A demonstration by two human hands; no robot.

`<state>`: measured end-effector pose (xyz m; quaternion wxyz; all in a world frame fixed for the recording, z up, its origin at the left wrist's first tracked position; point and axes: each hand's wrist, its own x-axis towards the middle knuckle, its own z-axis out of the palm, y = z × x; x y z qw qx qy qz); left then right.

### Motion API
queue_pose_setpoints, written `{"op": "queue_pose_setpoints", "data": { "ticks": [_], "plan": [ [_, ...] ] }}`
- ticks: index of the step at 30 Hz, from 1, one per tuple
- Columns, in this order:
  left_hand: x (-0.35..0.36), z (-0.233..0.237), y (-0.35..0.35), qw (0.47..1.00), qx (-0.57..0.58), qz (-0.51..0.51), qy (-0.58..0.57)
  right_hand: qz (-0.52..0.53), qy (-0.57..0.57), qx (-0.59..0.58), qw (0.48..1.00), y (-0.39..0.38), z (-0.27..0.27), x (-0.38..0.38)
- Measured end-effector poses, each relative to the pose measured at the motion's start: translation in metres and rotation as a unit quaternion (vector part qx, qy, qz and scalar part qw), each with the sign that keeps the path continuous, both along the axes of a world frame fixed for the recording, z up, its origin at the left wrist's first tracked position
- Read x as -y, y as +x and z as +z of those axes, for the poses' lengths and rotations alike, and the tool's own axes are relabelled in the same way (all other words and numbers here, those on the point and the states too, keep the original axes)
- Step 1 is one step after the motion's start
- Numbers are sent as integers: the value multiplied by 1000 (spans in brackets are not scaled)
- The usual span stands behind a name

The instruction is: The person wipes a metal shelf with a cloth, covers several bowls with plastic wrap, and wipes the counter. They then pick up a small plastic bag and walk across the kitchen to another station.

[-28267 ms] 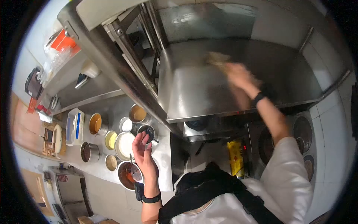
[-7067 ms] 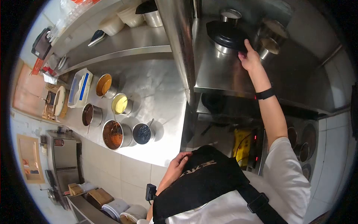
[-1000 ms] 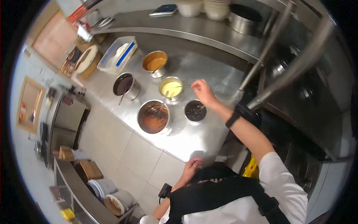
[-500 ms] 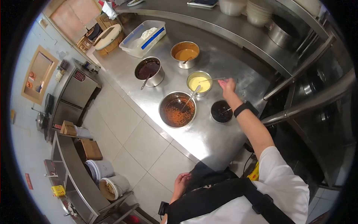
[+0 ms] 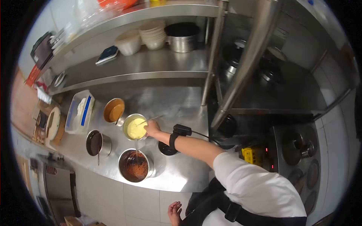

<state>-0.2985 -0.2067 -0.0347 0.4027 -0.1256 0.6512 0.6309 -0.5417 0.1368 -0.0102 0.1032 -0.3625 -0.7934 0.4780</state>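
My right hand (image 5: 152,129) is at the right rim of a small metal pot (image 5: 126,122) of yellow liquid (image 5: 135,130), with its fingers closed on that rim. A thin metal handle (image 5: 152,120) slants out of the yellow liquid just above the hand. Below my right forearm, a pot of dark sauce (image 5: 166,148) is partly hidden. Toward the table's front edge stands a metal bowl (image 5: 121,165) of orange-red bits in dark liquid, with a spoon in it. My left hand (image 5: 174,213) hangs low in front of the table, fingers loosely curled and apart, holding nothing visible.
On the metal table (image 5: 177,101) stand a pot of brown sauce (image 5: 114,111), a pot of dark red liquid (image 5: 95,144) and a plastic tub (image 5: 76,122) with white contents. A shelf (image 5: 151,66) with stacked bowls (image 5: 152,34) runs behind. Metal posts (image 5: 245,64) rise at the right.
My view has swung right and up toward the shelf and stove. My right hand has moved from the end of the thin handle to the rim of the yellow pot. My left hand stays low.
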Motion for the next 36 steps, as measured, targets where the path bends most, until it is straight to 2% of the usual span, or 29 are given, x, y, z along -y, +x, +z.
{"op": "queue_pose_setpoints", "data": {
  "ticks": [2, 5, 8, 9, 10, 12, 16, 17, 18, 19, 21, 23, 24, 25, 26, 27, 29, 32, 33, 35, 36],
  "plan": [
    [-7, 6, -5, 1000, 1, -25, 4, 0, -157, -129, 979, 37, 39, 1],
    [-39, 19, -13, 998, -6, -67, 16, -19, -200, -191, 961, 97, 76, -5],
    [-69, 25, -19, 982, -44, -171, 62, -8, -202, -196, 960, 155, 101, -12],
    [-79, 23, -22, 981, -45, -178, 61, 24, -210, -192, 958, 175, 98, -19],
    [-92, 20, -25, 980, -68, -180, 59, 21, -169, -175, 970, 203, 120, -20],
    [-115, 29, -26, 980, -95, -165, 61, 50, -243, -179, 952, 253, 119, -33],
    [-158, 55, -23, 983, -102, -134, 74, 60, -216, -108, 969, 388, 176, -66],
    [-166, 61, -19, 983, -98, -135, 75, 20, -248, -72, 966, 422, 185, -76],
    [-175, 67, -12, 982, -100, -140, 76, 22, -204, -57, 977, 458, 193, -91],
    [-184, 74, -3, 980, -98, -157, 74, -66, -258, -73, 961, 487, 206, -99],
    [-206, 87, 16, 976, -91, -186, 66, -134, -250, -103, 954, 542, 239, -125],
    [-229, 92, 36, 967, -87, -228, 73, -209, -154, -91, 962, 601, 244, -163],
    [-239, 91, 43, 957, -94, -258, 94, -252, -150, -126, 948, 626, 244, -184],
    [-251, 94, 53, 952, -93, -269, 115, -280, -81, -113, 950, 636, 260, -193],
    [-260, 88, 61, 943, -97, -285, 144, -320, -51, -102, 940, 661, 246, -223],
    [-272, 83, 68, 933, -102, -299, 174, -323, -64, -165, 930, 692, 227, -254],
    [-291, 94, 85, 926, -112, -315, 175, -317, -78, -154, 933, 712, 223, -306],
    [-308, 99, 99, 917, -130, -343, 159, -322, -40, -199, 925, 718, 201, -381],
    [-313, 99, 101, 915, -133, -355, 141, -242, 90, -118, 959, 721, 192, -411],
    [-319, 103, 107, 923, -135, -325, 155, -150, 218, -39, 963, 707, 194, -432],
    [-321, 104, 109, 930, -133, -299, 170, -190, 80, -180, 962, 695, 191, -442]
  ]
}}
